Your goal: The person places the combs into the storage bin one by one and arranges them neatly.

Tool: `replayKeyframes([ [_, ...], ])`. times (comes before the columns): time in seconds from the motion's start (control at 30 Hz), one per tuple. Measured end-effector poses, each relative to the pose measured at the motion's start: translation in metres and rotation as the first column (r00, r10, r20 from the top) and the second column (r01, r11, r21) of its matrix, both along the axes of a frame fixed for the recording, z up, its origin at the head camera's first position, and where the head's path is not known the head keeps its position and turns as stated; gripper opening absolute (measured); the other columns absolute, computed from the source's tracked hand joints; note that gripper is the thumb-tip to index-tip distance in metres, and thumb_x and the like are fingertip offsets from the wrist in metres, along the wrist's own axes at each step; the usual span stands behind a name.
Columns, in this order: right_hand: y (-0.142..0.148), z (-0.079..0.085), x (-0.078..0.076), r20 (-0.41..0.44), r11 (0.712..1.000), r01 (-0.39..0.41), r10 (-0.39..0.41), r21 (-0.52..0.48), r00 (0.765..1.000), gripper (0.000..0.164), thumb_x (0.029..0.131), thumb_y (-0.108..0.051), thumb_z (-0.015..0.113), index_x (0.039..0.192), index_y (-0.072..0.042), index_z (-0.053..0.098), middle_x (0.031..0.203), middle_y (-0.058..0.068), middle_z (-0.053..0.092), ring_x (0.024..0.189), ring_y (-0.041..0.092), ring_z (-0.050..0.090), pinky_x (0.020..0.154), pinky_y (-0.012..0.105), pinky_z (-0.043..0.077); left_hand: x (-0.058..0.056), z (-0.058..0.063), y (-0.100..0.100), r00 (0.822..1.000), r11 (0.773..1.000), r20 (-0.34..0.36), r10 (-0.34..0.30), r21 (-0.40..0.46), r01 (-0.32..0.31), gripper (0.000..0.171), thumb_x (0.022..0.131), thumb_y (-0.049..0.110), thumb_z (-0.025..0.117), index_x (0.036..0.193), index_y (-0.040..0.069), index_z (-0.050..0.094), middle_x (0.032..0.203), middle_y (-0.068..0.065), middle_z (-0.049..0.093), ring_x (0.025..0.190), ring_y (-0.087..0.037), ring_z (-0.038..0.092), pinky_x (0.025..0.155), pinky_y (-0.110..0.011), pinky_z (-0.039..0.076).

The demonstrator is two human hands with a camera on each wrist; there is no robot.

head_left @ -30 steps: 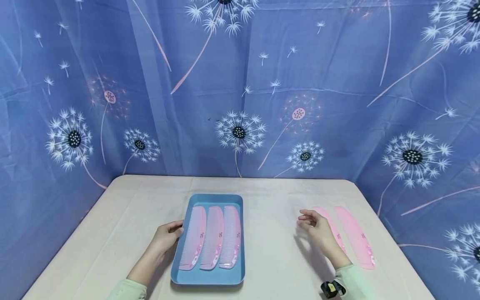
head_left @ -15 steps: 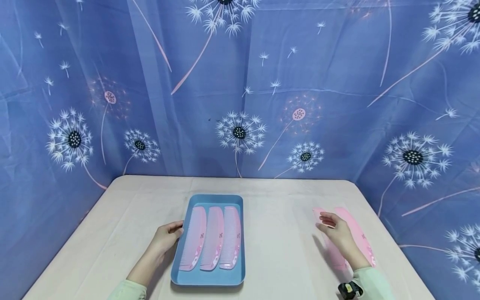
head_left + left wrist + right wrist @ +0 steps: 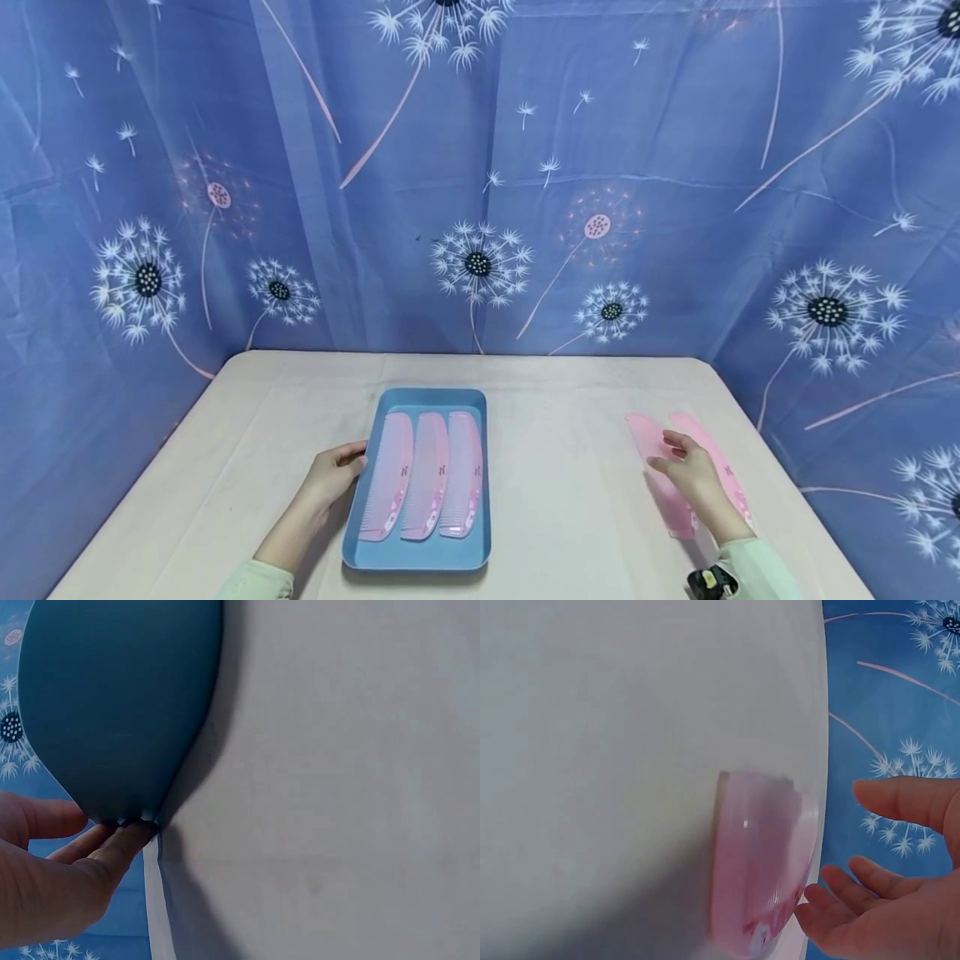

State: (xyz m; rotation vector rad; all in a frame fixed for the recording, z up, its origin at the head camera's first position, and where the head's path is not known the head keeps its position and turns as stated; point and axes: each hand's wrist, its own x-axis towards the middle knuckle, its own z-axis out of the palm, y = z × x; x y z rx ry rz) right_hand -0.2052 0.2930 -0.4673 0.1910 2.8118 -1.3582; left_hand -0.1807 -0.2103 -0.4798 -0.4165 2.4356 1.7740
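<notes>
My left grip (image 3: 333, 475) pinches the blue tray (image 3: 420, 560) at its nine o'clock edge, thumb on one side and fingers on the other. The tray sits at about eleven o'clock from me on the pale table (image 3: 555, 492). In it lie three pink combs (image 3: 438, 472), side by side, teeth towards nine o'clock, spines towards three.

My right grip (image 3: 693, 475) is spread, thumb apart from loosely bent fingers, with nothing between them. It hovers at about two o'clock from me, over two loose combs (image 3: 667, 502) lying next to each other on the table, each slanting from eleven to five o'clock. Whether my fingertips touch either one, I can't tell. A blue dandelion-print cloth (image 3: 375, 250) hangs beyond the table at twelve o'clock.
</notes>
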Motion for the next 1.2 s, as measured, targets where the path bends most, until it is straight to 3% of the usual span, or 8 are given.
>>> replayKeyframes([
  [0.27,0.009,0.0,0.003,0.019,1.0,-0.005,0.005,0.003,1.0,0.066,0.086,-0.005,0.062,0.139,0.017,0.03,0.135,0.041,0.038,0.123,0.052,0.041,0.101,0.054,0.042,-0.001,0.001,0.001,1.0,1.0,-0.003,0.001,-0.007,-0.001,0.038,0.097,0.004,0.046,0.133,-0.01,0.048,0.136,-0.032,0.046,0.126,-0.044,0.044,0.102,-0.051,0.043],
  [0.4,0.015,-0.002,0.005,0.019,1.0,-0.016,0.015,0.014,1.0,0.067,0.084,-0.002,0.064,0.138,0.019,0.031,0.133,0.04,0.042,0.119,0.051,0.045,0.089,0.03,0.051,-0.001,0.001,0.001,1.0,1.0,0.007,0.002,-0.026,-0.002,0.038,0.097,0.004,0.046,0.133,-0.01,0.048,0.137,-0.031,0.046,0.128,-0.044,0.043,0.104,-0.052,0.041],
  [0.53,0.018,-0.004,0.006,0.026,1.0,-0.02,0.019,0.012,0.999,0.071,0.08,-0.001,0.067,0.138,0.019,0.031,0.132,0.039,0.044,0.118,0.049,0.047,0.073,0.01,0.043,-0.001,0.001,0.001,1.0,0.999,0.016,0.002,-0.036,-0.001,0.039,0.097,0.004,0.046,0.133,-0.009,0.049,0.138,-0.031,0.045,0.129,-0.045,0.041,0.105,-0.053,0.04],
  [0.77,0.019,-0.005,0.005,0.027,0.998,-0.022,0.021,0.058,0.999,0.075,0.075,-0.001,0.073,0.137,0.017,0.034,0.13,0.037,0.047,0.112,0.044,0.05,0.071,0.013,0.045,-0.001,0.001,0.001,1.0,1.0,0.012,0.003,-0.029,-0.003,0.039,0.097,0.004,0.046,0.133,-0.009,0.049,0.138,-0.031,0.045,0.129,-0.045,0.041,0.104,-0.052,0.04],
  [1.03,0.019,-0.009,0.004,0.054,0.999,0.009,-0.011,0.031,0.998,0.079,0.071,0.0,0.076,0.137,0.016,0.034,0.121,0.034,0.049,0.102,0.035,0.052,0.064,0.015,0.046,-0.001,0.002,0.001,1.0,0.999,0.015,0.001,-0.034,-0.001,0.038,0.097,0.004,0.046,0.133,-0.009,0.049,0.137,-0.031,0.045,0.129,-0.045,0.04,0.105,-0.053,0.04],
  [1.2,0.016,-0.008,0.002,0.056,1.0,0.018,-0.019,0.012,0.998,0.079,0.07,0.001,0.077,0.136,0.016,0.036,0.106,0.024,0.052,0.084,0.023,0.051,0.058,0.019,0.045,-0.001,0.001,0.001,1.0,0.999,0.015,0.007,-0.034,-0.007,0.038,0.097,0.004,0.047,0.133,-0.01,0.049,0.136,-0.031,0.047,0.128,-0.044,0.042,0.104,-0.052,0.041],
])
